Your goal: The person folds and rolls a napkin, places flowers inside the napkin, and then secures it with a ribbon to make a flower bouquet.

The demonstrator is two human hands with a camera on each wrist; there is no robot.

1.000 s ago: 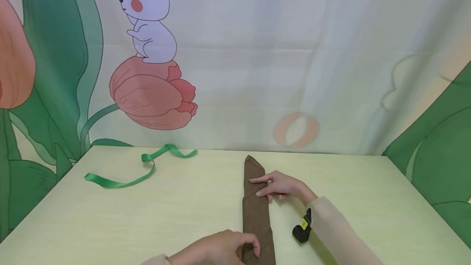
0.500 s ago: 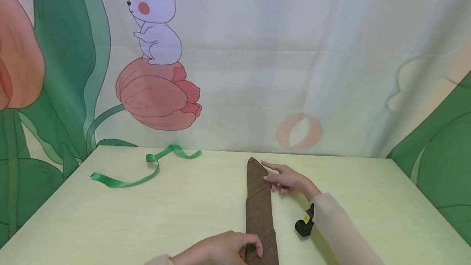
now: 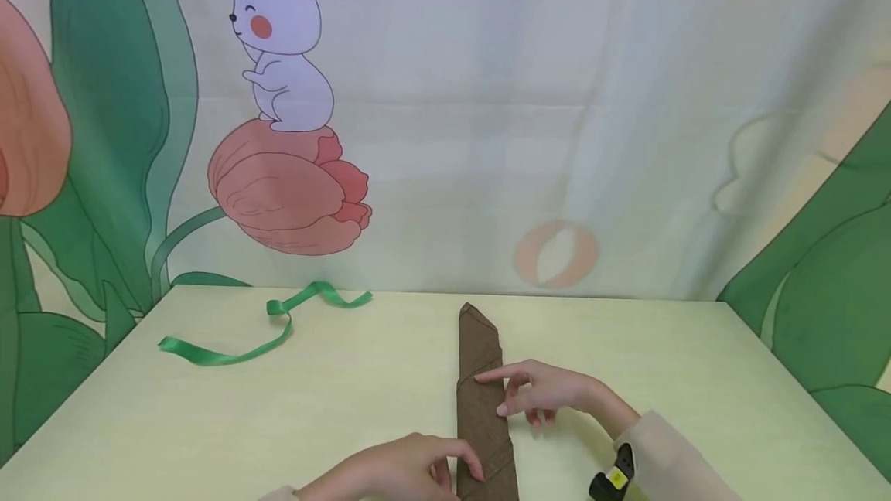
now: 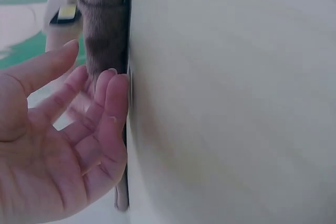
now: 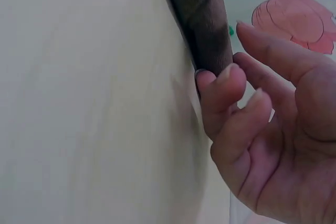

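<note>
A long brown rolled cloth (image 3: pixel 480 424) lies on the table, running away from me with a pointed far end. My left hand (image 3: pixel 418 466) is at its near left side, the index finger reaching over the top. In the left wrist view the fingers of that left hand (image 4: pixel 79 135) are loosely bent, their tips right at the side of the rolled cloth (image 4: pixel 106 30). My right hand (image 3: pixel 550 393) is farther along on the right side, index finger stretched over the cloth and thumb at its edge. Loosely bent fingers of the right hand (image 5: pixel 262 124) meet the cloth's side in the right wrist view.
A curled green ribbon (image 3: pixel 230 354) lies at the back left of the table (image 3: pixel 334 400). Behind the table hangs a printed curtain (image 3: pixel 445 138) with a rabbit and tulips. A black wrist camera (image 3: pixel 612 478) sits below the right sleeve (image 3: pixel 671 451).
My right hand first moved up to the cloth's pointed far end, then came back toward me along its right side to about the middle. The left hand stays nearly in place.
</note>
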